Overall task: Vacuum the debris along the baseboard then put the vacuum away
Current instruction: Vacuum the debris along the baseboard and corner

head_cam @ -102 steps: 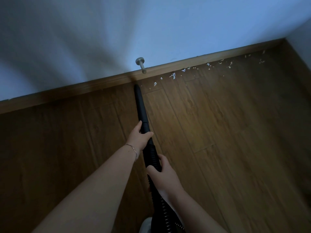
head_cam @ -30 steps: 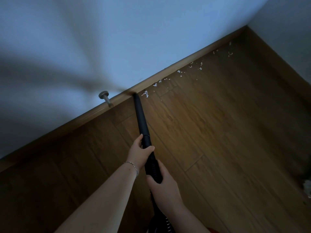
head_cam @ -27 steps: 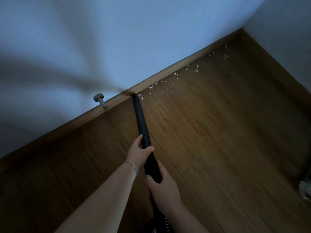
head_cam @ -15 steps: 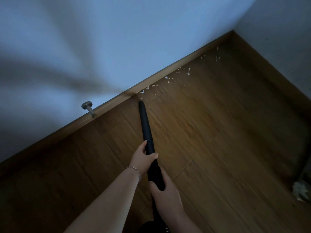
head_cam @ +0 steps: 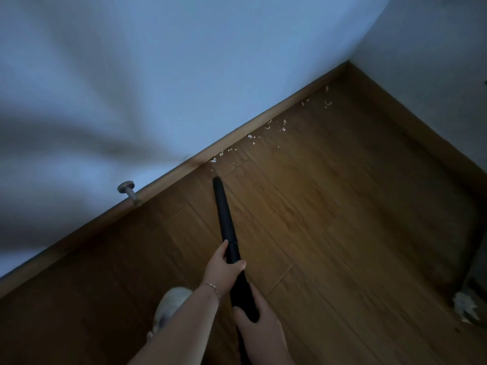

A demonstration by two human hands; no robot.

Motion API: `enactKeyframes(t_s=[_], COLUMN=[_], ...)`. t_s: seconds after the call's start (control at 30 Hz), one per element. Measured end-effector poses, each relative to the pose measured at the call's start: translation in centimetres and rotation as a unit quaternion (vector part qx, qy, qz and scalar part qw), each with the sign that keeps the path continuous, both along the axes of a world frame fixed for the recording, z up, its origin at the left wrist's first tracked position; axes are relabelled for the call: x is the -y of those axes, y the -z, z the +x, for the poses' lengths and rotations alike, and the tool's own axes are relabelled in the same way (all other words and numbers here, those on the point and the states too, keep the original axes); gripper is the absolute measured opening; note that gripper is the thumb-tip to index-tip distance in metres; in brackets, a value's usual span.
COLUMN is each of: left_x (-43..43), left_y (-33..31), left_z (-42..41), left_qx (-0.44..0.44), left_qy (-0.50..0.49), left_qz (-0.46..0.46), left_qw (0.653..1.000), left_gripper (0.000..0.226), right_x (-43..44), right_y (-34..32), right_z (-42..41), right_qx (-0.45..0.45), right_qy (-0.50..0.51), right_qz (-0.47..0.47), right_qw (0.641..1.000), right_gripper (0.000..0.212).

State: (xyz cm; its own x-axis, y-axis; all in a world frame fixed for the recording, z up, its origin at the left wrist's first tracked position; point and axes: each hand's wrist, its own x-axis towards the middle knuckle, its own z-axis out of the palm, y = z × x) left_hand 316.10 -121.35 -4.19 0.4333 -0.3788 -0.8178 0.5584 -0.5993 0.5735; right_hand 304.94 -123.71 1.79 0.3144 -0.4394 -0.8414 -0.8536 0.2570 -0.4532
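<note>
A black vacuum nozzle (head_cam: pixel 224 212) points at the wooden baseboard (head_cam: pixel 258 121), its tip a short way from it on the wood floor. My left hand (head_cam: pixel 222 270) grips the tube partway up; my right hand (head_cam: pixel 259 330) grips it lower, near the frame's bottom. White debris bits (head_cam: pixel 276 127) lie scattered along the baseboard from just beyond the tip toward the room's corner. The vacuum's body is out of view.
A metal door stop (head_cam: pixel 129 192) sticks out of the baseboard to the left of the nozzle. A second wall meets the first at the far right corner. A pale slipper (head_cam: pixel 168 309) shows under my left arm. Crumpled white stuff (head_cam: pixel 465 305) lies at the right edge.
The nozzle has drawn back from the baseboard and shifted right, away from the door stop. The debris nearest the door stop is gone.
</note>
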Motion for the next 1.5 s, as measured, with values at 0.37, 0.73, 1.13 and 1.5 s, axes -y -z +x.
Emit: enactKeyframes(t_s=[0.37,0.73,1.13,1.5], left_x=[1.9,5.3,6.2,9.6], left_y=[1.2,2.2,2.3,2.6], left_z=[5.4,5.5,3.8,9.4], left_qx=[0.008,-0.013,-0.026,0.01], left_qy=[-0.011,0.023,0.05,0.066], left_qz=[-0.002,-0.029,-0.023,-0.016], left_qw=[1.0,0.999,0.998,0.998], left_gripper=[0.075,0.076,0.075,0.075], right_x=[1.8,3.7,3.7,7.3], right_y=[1.1,2.4,2.6,2.2], right_z=[5.2,5.5,3.9,9.3], right_qx=[0.008,-0.053,-0.069,-0.025], right_qy=[0.01,0.027,-0.102,0.047], right_qz=[-0.014,-0.082,-0.104,-0.076], right_qw=[1.0,0.995,0.987,0.996], right_gripper=[0.068,0.063,0.052,0.062])
